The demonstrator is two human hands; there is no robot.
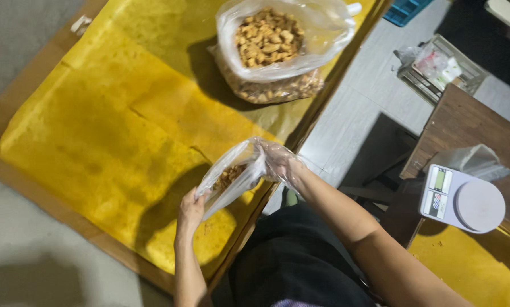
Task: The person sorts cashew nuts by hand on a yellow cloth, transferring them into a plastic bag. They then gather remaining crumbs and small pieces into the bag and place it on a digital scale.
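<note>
- Between the person's fingers, head view: a small clear bag (232, 179) is held open over the yellow paper (96, 142). The left hand (190, 209) pinches its near edge; the right hand (280, 165), in a thin plastic glove, has its fingers curled at the mouth.
- Risk: the soft bag could sag from the left fingertips, spilling snack pieces onto the paper.
- Contents: a few brown pieces sit low in the small bag.
- Beyond the fingers, a large clear bag (283, 42) stands open, full of the same pieces.
- Right of the gloved fingers, a white kitchen scale (462, 199) sits unloaded.
</note>
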